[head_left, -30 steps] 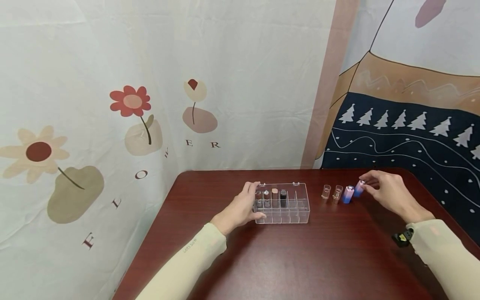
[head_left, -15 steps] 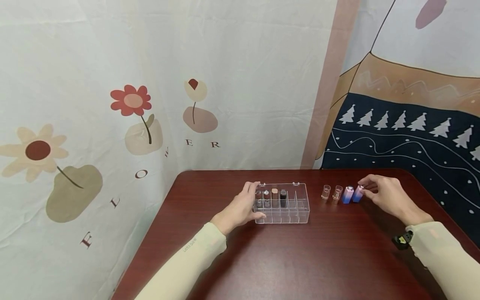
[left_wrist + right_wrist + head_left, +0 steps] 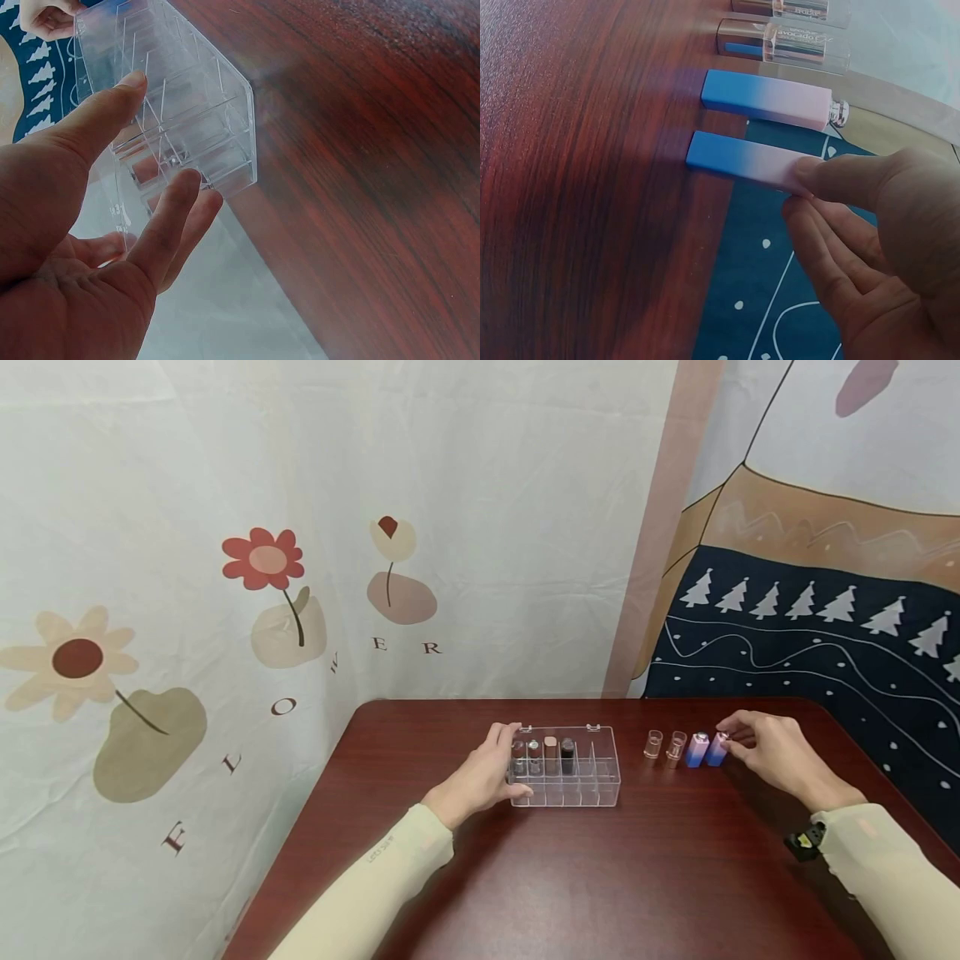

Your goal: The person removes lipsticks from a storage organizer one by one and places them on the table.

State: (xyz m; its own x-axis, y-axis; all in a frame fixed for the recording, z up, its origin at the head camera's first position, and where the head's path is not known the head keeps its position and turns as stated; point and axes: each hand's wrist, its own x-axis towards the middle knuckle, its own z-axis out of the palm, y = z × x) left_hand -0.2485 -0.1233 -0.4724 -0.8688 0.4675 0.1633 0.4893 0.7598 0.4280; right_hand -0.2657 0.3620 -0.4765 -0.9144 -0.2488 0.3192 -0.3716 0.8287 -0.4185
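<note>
The pink-and-blue tube [image 3: 739, 161] is upright in my right hand [image 3: 782, 757], blue end down toward the table [image 3: 585, 877], well to the right of my left hand [image 3: 480, 777]. I can't tell whether its base touches the wood. My right thumb and fingers pinch it by the pink upper end, drawn together around that part. My left hand is spread wide, gripping the left end of a clear box [image 3: 573, 795], with the thumb at the front and the fingers reaching around to the back.

Just left of the tube I'm pinching stands a second pink-and-blue tube [image 3: 697, 750], with a silvery knob on top. Next in that row come two clear tubes [image 3: 676, 748], upright and near each other; the whole row lies between the box and my right hand.

The box is divided into small compartments in rows. In the back row, counting from my left hand, I see two clear tubes with silvery parts [image 3: 534, 758], then a brown one with a peach top [image 3: 551, 756], then a black one [image 3: 567, 757]. Behind the table hangs a pale cloth printed with flowers [image 3: 487, 527].
</note>
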